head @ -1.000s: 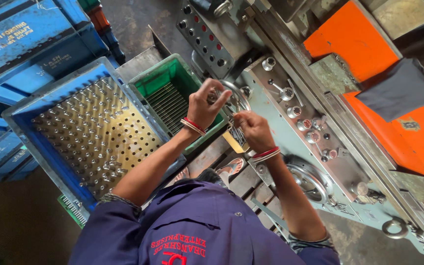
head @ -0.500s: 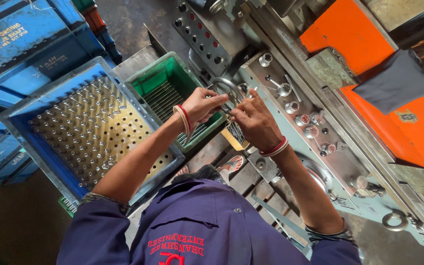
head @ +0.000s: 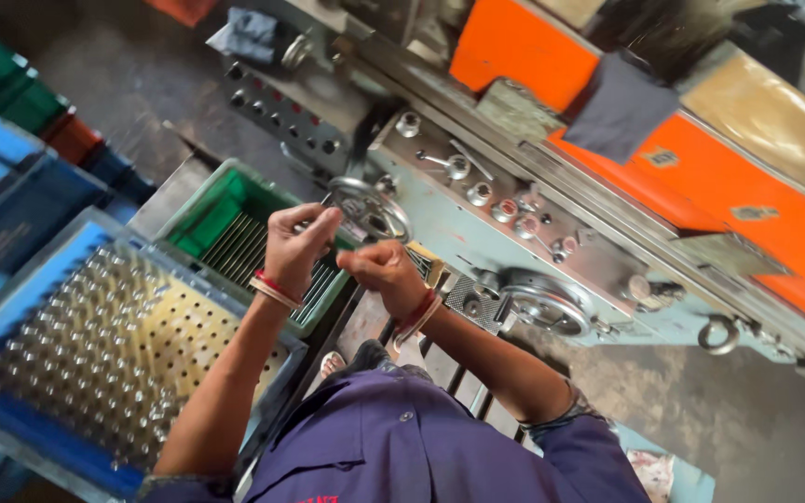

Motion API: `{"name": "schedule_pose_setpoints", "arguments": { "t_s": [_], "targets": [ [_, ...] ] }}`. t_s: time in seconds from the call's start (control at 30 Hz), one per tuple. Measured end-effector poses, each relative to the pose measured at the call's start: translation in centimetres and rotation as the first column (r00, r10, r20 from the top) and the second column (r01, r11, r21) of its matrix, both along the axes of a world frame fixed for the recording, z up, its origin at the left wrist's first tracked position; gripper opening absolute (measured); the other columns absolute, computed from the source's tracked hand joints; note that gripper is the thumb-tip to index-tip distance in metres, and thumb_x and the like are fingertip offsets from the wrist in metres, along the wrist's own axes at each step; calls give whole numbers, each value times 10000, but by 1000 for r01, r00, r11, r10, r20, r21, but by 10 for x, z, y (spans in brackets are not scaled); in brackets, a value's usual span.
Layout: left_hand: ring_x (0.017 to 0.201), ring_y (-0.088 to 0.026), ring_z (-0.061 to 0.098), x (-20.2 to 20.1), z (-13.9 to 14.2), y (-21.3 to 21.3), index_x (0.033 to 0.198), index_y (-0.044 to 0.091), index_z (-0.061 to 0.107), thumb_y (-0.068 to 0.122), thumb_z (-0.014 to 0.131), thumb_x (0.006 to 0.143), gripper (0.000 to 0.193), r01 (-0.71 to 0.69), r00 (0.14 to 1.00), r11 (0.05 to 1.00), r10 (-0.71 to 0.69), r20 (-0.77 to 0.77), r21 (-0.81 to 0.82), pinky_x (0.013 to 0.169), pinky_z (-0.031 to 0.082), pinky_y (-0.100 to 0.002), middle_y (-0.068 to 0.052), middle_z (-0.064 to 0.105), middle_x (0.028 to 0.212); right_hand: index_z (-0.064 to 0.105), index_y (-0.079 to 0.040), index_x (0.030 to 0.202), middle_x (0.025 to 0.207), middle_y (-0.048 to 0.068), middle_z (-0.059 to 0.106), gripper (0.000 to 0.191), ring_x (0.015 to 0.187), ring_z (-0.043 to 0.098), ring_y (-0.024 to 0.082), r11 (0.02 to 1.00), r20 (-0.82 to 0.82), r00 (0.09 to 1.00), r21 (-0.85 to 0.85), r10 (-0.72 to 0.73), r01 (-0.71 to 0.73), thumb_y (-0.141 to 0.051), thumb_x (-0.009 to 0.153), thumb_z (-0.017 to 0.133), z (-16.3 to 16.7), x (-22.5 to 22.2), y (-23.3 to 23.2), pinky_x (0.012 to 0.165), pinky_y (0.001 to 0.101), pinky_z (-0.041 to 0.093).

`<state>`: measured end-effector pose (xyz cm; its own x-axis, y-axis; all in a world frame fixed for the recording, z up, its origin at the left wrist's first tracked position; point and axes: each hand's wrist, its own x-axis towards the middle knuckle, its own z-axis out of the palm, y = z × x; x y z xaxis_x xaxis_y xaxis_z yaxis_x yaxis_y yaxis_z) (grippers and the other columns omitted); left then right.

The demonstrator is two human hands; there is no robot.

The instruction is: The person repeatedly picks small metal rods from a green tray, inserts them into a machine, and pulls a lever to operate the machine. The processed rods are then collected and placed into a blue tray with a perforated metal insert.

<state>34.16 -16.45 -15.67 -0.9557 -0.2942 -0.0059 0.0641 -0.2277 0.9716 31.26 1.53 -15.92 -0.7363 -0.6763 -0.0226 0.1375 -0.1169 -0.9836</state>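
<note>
Blue tray of upright metal pins [head: 95,345] part-filled; left hand [head: 295,244] fingers pinch a small metal piece, right hand [head: 379,270] curled closed, contents unclear, by round handwheel [head: 370,210].

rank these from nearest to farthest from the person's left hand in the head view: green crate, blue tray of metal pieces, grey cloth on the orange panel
1. green crate, just under and beside the left hand
2. blue tray of metal pieces, lower left
3. grey cloth, far upper right on the orange panel
</note>
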Motion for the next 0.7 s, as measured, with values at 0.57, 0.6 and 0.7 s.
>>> {"name": "schedule_pose_setpoints", "arguments": {
  "t_s": [0.57,0.6,0.7],
  "targets": [
    [724,-118,521,70,-184,-120,1083,268,576,337,598,1057,77,-451,887,624,236,396,639,656,435,-338,47,571,859,697,-18,717,670,199,606,505,591,592,355,216,-530,791,771,-305,599,-452,970,639,-156,72,291,590,454,468],
    [723,-121,532,64,-182,-119,1102,272,587,323,582,1045,77,-469,879,651,278,388,597,644,438,-339,46,578,857,708,-27,748,693,197,634,459,621,617,358,185,-514,800,792,-309,581,-440,943,664,-163,76,305,614,450,484],
    [691,-145,521,21,-154,-106,1137,233,596,272,606,1061,87,-420,906,742,309,289,522,613,450,-354,23,574,843,732,-51,818,757,175,704,335,695,687,347,140,-510,794,805,-330,576,-383,862,727,-170,74,337,669,435,533]
  ]
}}
